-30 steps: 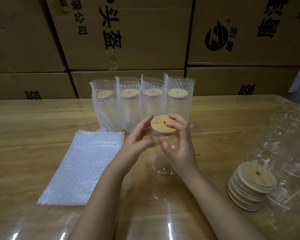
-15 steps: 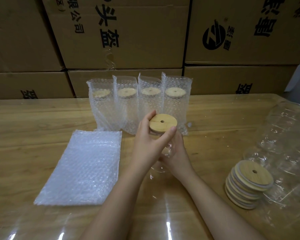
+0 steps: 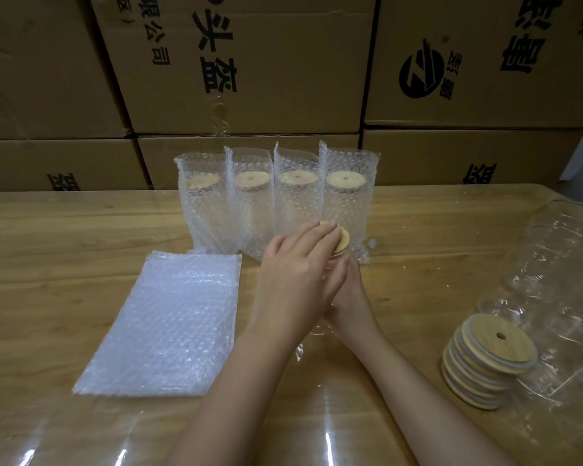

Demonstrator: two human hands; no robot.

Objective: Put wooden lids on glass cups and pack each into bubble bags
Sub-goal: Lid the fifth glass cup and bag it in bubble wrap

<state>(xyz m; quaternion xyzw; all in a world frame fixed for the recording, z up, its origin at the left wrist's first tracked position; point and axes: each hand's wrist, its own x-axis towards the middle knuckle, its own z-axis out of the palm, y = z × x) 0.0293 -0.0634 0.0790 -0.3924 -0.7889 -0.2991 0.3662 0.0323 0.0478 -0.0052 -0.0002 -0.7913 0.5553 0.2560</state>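
Centrally in frame, our left grip (image 3: 297, 280) presses flat, fingers straight, on the wooden lid (image 3: 342, 243); our right grip (image 3: 350, 297) curls round the glass cup (image 3: 318, 329) on the surface (image 3: 418, 264).

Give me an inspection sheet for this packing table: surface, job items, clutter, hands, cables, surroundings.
Surface: wooden table under a glossy clear cover.
Job's things: wooden lid sits on glass cup; four bagged cups stand in a row behind; flat bubble bags lie left; lid stack right.
Clutter: crumpled clear plastic at the right edge.
Grippers: left hand presses flat on the lid; right hand grips the cup.
Cables: nothing seen.
Surroundings: stacked cardboard boxes behind the table.
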